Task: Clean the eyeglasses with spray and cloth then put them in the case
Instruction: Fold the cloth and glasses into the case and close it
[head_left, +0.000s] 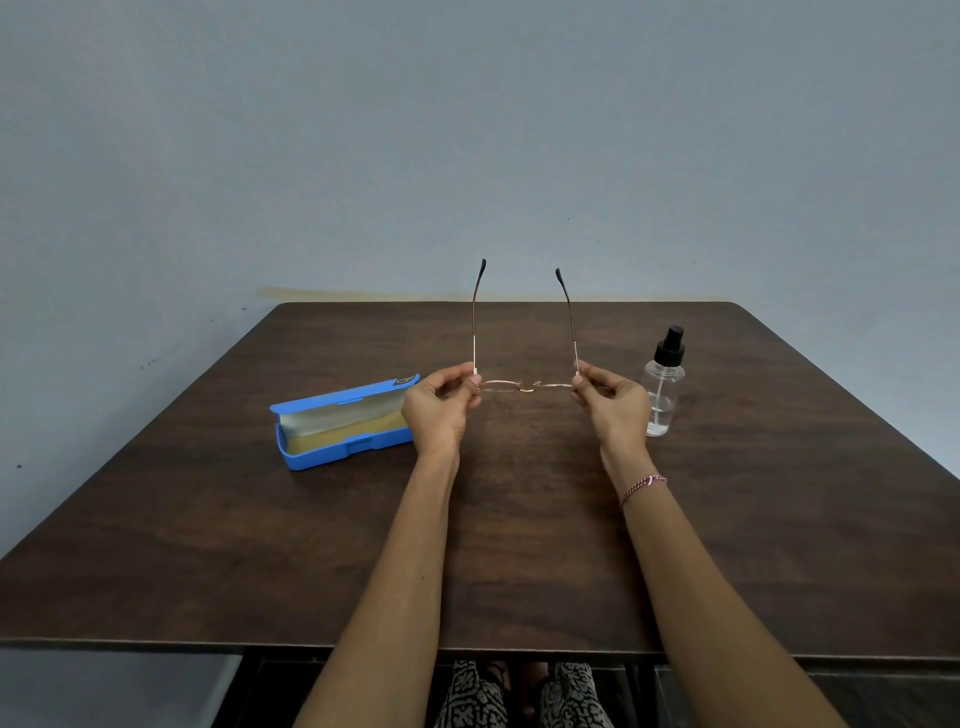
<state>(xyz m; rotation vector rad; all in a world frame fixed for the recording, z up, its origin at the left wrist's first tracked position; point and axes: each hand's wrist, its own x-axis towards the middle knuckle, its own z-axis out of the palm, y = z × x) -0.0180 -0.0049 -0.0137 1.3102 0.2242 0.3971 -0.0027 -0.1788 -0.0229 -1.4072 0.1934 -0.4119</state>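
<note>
Thin gold-rimmed eyeglasses (524, 385) hang above the middle of the dark wooden table (493, 545), both temples unfolded and pointing away from me with dark tips. My left hand (441, 410) pinches the frame's left hinge and my right hand (613, 402) pinches the right hinge. To the left an open blue case (343, 428) lies on the table, its lining pale and a yellowish cloth inside. A clear spray bottle (662, 387) with a black nozzle stands upright just right of my right hand.
A plain grey wall rises behind the table. The table's near edge runs across the bottom of the view, with my patterned trouser legs (524, 696) below it. A thin pink bracelet (644, 486) circles my right wrist.
</note>
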